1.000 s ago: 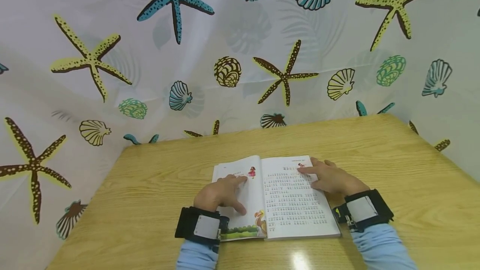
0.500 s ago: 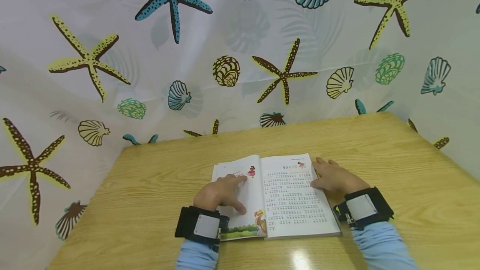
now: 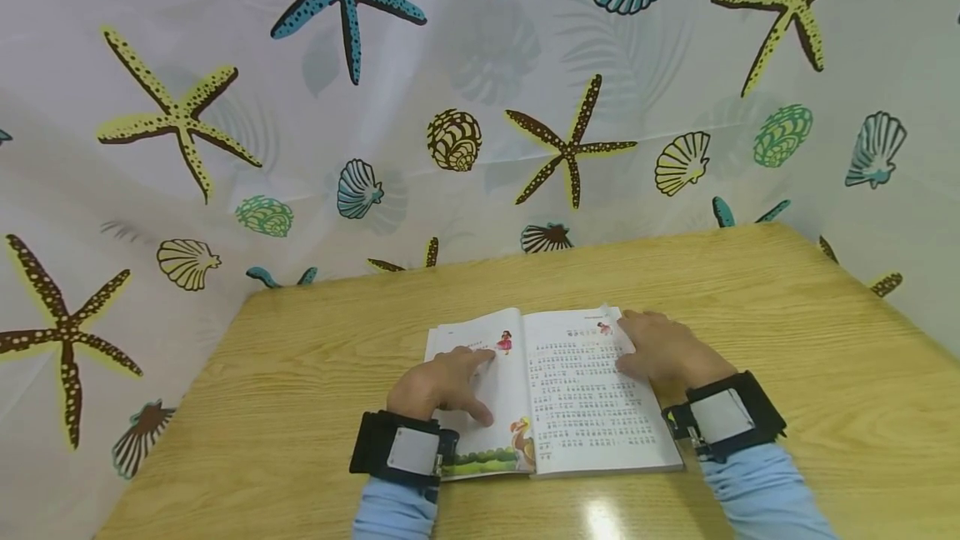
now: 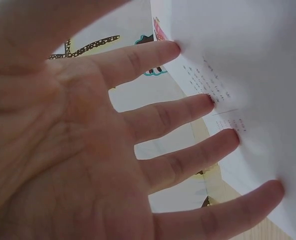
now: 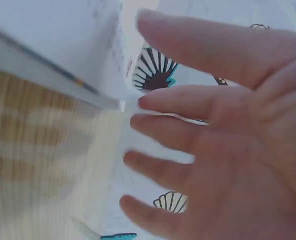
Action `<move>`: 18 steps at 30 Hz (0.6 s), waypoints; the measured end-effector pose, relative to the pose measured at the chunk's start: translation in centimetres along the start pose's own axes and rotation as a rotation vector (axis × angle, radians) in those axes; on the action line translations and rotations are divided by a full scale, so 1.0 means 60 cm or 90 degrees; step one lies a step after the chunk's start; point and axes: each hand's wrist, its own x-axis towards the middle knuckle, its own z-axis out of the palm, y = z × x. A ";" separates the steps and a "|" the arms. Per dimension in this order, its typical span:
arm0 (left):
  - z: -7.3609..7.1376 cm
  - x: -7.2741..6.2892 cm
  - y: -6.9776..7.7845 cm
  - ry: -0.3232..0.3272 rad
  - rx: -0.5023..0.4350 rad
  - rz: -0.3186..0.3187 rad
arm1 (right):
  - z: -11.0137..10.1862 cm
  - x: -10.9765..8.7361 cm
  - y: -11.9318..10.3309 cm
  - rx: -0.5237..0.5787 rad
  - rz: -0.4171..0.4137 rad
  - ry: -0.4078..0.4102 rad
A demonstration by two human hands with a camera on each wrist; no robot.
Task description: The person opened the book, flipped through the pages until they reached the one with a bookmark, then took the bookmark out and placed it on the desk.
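An open book [image 3: 592, 415] lies on the wooden table, its right page full of printed lines and its left page bearing small coloured pictures. My left hand [image 3: 442, 386] rests on the left page with fingers spread; in the left wrist view the fingertips [image 4: 207, 100] touch the paper. My right hand [image 3: 663, 348] is at the upper right edge of the book, where the page corner [image 3: 606, 312] looks slightly raised. In the right wrist view the thumb [image 5: 187, 42] stands apart from the index finger, whose tip is close to the book's corner.
The wooden table [image 3: 315, 382] extends around the book. Behind it hangs a white cloth [image 3: 450, 48] printed with starfish and shells. Black bands with pale plates [image 3: 722, 415] wrap both wrists, above light blue sleeves [image 3: 761, 486].
My right hand drew back off the right page to its edge, then moved slightly up and left at the top corner, which now looks lifted. The left hand stayed in place.
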 end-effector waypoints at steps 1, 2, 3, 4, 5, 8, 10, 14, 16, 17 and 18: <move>0.000 0.000 0.000 -0.001 0.001 0.000 | -0.001 0.000 -0.001 0.020 -0.011 0.023; -0.001 0.000 0.001 -0.001 0.000 0.001 | -0.003 0.000 -0.001 0.042 -0.019 0.047; -0.001 0.000 0.001 -0.001 -0.001 0.002 | -0.004 0.000 -0.001 0.064 -0.027 0.071; -0.001 0.000 0.001 -0.001 -0.002 0.003 | -0.004 0.000 -0.001 0.080 -0.035 0.095; -0.001 -0.001 0.000 -0.001 -0.005 0.003 | -0.005 0.000 0.000 0.093 -0.042 0.116; -0.002 -0.001 0.000 -0.001 -0.007 0.004 | -0.005 0.002 0.001 0.106 -0.057 0.152; -0.002 -0.001 -0.001 -0.001 -0.006 0.005 | -0.004 0.003 0.003 0.104 -0.066 0.161; -0.001 0.000 -0.001 0.001 -0.006 0.011 | -0.002 0.005 0.004 0.108 -0.067 0.163; -0.001 0.000 -0.002 0.002 -0.007 0.013 | -0.002 0.004 0.004 0.114 -0.063 0.160; -0.001 0.001 -0.002 0.002 -0.008 0.014 | -0.002 0.004 0.004 0.116 -0.063 0.158; -0.001 0.001 -0.002 0.002 -0.008 0.015 | -0.002 0.004 0.005 0.119 -0.062 0.155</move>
